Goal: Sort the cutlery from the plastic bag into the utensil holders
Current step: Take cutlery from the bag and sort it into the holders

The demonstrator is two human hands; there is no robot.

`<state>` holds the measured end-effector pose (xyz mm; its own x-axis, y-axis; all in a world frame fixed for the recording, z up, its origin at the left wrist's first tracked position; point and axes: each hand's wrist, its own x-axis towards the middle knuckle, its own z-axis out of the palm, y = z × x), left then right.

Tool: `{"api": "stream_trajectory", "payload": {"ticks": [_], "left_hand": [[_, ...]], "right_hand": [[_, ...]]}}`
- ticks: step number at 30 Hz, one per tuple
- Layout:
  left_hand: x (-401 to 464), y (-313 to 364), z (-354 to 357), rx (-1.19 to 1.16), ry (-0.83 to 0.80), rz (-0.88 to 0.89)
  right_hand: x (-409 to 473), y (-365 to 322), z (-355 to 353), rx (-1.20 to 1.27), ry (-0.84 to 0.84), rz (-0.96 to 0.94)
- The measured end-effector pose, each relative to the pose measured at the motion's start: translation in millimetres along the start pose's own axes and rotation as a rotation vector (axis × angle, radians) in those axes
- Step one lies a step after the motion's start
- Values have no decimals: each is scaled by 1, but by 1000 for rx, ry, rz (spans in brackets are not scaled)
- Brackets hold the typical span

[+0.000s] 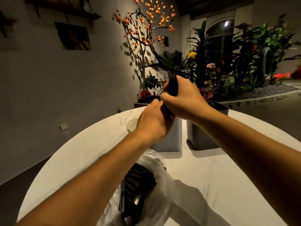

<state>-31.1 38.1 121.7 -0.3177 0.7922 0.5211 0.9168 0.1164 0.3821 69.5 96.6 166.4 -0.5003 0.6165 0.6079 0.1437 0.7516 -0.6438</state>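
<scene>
Dim, warmly lit room: a white round tabletop [211,176] stood before a wall with a branch of orange blossoms [149,22] and a bed of potted plants [244,62] behind it.

Count, as observed: two grey utensil holders on the tabletop, side by side and apart; one plastic bag; two hands. The left holder [169,137] stood partly behind my left hand; the right holder [205,131] stood beside it, with dark shapes at its rim that may have been cutlery, though I could not confirm this.

My right hand [184,98] was curled round a dark bundle of cutlery [172,85], held upright above the left holder. My left hand [153,121] met the lower end of that bundle, fingers curled towards it; whether its grip was closed on a piece or merely steadying it, I could not tell. The number of pieces in the bundle was not countable.

The plastic bag [156,190] lay open on the near tabletop, below my forearms, with a mass of dark cutlery [138,183] inside it, too tangled to count.

Assessment: the sorting appeared to be partway at most. One bundle was out and being separated; no piece was seen going into a holder. A good share remained in the bag.
</scene>
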Motion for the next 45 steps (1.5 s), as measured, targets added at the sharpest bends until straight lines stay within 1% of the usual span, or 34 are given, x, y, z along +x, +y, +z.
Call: {"api": "stream_trajectory", "payload": {"ticks": [2, 4, 6, 7, 8, 9, 12, 13, 15, 18, 19, 20, 21, 23, 26, 27, 30, 31, 33, 38, 40, 41, 43, 45], "left_hand": [[23, -1, -10, -195, -29, 23], [45, 3, -22, -417, -48, 49], [64, 7, -30, -723, -46, 13], [73, 7, -29, -801, -42, -12], [80, 4, -27, -818, -33, -37], [85, 2, -22, -800, -39, -61], [90, -13, -7, -459, -68, -26], [89, -16, -3, -409, -105, -40], [88, -24, 4, -367, -204, -89], [87, -38, 11, -292, -249, -142], [87, -42, 12, -278, -269, -158], [86, -45, 12, -278, -300, -168], [85, -47, 11, -285, -336, -164], [83, -47, 8, -230, -364, -102], [80, -42, 4, -49, -277, -22], [78, -42, 2, -49, -253, -30], [70, -41, -7, -145, -209, -93], [66, -41, -12, -160, -200, -104], [53, -41, -22, -170, -199, -110], [6, -47, -41, -133, -230, -170], [-17, -50, -47, -93, -279, -196], [-27, -53, -49, -74, -307, -207], [-47, -60, -53, -50, -362, -237], [-63, -65, -56, -40, -413, -262]], "right_hand": [[17, -4, -9, -1, 40, -90], [35, -8, -18, -52, 83, -175], [52, -8, -23, -104, 100, -220], [60, -6, -24, -115, 93, -219], [67, -2, -24, -119, 79, -208], [73, 3, -22, -121, 60, -191], [80, 20, -13, -139, -20, -118], [82, 27, -8, -154, -51, -84], [84, 45, 2, -206, -151, 10], [81, 67, 13, -283, -397, 192], [79, 71, 14, -314, -442, 225], [77, 75, 14, -332, -438, 240], [77, 77, 13, -347, -398, 235], [77, 79, 12, -363, -314, 205], [78, 78, 11, -292, -271, 197], [77, 75, 11, -270, -262, 188], [70, 65, 11, -204, -269, 143], [66, 60, 10, -162, -301, 135], [54, 48, 11, -99, -434, 135], [11, 18, 35, -157, -943, 152], [-12, 11, 51, -204, -1146, 103], [-22, 8, 58, -232, -1217, 76], [-43, 4, 71, -296, -1279, 19], [-58, 3, 82, -390, -1280, -67]]}}
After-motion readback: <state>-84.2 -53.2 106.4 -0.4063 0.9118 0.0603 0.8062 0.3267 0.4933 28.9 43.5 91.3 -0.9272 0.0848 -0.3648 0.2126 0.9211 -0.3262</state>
